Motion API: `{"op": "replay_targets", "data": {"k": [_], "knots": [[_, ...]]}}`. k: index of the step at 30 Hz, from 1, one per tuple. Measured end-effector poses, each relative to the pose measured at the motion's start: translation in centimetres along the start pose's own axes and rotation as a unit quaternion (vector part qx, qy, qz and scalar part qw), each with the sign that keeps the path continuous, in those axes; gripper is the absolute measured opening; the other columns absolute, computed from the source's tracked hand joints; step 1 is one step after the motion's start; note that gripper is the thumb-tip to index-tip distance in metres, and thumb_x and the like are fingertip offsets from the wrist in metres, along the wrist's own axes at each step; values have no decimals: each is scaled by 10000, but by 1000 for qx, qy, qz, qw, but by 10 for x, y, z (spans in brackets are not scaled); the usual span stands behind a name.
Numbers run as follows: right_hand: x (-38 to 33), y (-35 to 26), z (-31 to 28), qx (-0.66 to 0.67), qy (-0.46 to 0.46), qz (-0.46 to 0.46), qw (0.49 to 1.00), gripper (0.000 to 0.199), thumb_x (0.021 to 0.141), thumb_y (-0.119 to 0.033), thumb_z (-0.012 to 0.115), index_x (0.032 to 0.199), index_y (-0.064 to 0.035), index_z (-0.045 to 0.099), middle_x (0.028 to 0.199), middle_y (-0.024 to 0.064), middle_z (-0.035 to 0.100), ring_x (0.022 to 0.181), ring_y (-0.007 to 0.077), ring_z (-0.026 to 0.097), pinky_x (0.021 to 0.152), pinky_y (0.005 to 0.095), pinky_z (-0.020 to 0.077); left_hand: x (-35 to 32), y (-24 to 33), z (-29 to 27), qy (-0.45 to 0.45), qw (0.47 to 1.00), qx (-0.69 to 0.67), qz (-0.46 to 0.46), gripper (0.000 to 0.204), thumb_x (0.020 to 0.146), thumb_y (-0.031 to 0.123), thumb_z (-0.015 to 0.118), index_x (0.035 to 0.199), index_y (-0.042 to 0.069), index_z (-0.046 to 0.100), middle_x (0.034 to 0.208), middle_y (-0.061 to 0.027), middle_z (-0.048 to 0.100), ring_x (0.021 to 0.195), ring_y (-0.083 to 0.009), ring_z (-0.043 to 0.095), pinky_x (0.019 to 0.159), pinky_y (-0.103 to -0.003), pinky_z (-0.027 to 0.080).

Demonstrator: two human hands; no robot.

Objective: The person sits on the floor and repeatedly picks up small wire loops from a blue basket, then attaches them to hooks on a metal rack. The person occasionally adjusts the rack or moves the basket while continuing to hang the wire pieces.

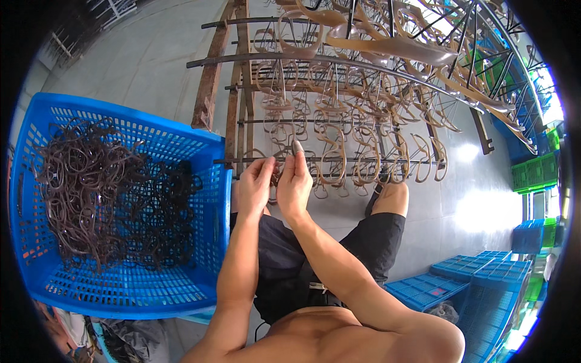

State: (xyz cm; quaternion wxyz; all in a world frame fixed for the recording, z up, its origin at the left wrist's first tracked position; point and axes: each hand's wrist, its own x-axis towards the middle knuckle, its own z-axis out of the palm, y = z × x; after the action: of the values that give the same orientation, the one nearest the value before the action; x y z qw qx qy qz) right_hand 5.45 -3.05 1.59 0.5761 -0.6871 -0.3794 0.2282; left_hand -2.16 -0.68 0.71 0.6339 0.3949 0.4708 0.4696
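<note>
My left hand (255, 186) and my right hand (294, 187) are close together at the near rod (233, 161) of a rack. The left thumb and fingers are pinched together near the rod's left end. A grey cover sits on one fingertip of my right hand, whose fingers are also closed. Thin curved pieces show around the fingertips, but what either hand grips is too small and hidden to make out. Just right of my hands, amber eyeglass frames (334, 160) hang along the rod. A blue basket (115, 308) on the left holds a heap of dark eyeglass frames (91, 187).
More rods full of eyeglass frames rise in front, on a wooden rack post (209, 91). Larger brown frames (393, 48) hang close at the upper right. Blue crates (423, 287) stand at the lower right, green crates (535, 174) farther off. My knees are below the rack.
</note>
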Motion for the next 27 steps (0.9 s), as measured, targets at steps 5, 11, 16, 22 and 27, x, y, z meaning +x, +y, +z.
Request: {"op": "replay_targets", "data": {"k": [5,11,16,22,27], "knots": [[3,5,-6,83,-29,49,995,324,942,-131,451,1236,5,472,652,36,514,555,74,443,493,235,400,1,2,2,-21,998,-43,-40,240,889,216,586,858,-21,603,735,-17,589,644,-75,528,597,-216,431],[5,15,-19,197,-88,68,974,334,957,-135,430,1257,9,402,620,-19,437,517,57,392,494,220,403,-21,24,-24,107,878,356,301,186,902,176,534,901,-1,591,823,-86,597,709,-127,553,639,-290,456],[-16,34,-23,88,-116,44,988,328,954,-158,419,1239,3,399,707,79,566,584,169,552,555,299,466,-44,35,-93,162,905,320,227,197,899,50,498,1079,46,578,963,-86,603,824,-154,574,705,-264,473],[-48,123,-33,-63,-129,58,988,365,901,-221,475,1162,33,455,832,200,615,857,372,584,792,389,453,-66,25,-102,127,927,281,213,441,808,-129,391,1205,52,454,1204,-112,456,728,-130,558,637,-222,460],[-32,74,-73,-194,-370,162,894,413,916,-320,449,1063,57,531,899,239,615,880,334,599,776,337,460,-85,15,-92,82,934,268,222,425,841,-120,356,1230,33,430,1021,-137,590,803,-143,588,727,-258,481]]}}
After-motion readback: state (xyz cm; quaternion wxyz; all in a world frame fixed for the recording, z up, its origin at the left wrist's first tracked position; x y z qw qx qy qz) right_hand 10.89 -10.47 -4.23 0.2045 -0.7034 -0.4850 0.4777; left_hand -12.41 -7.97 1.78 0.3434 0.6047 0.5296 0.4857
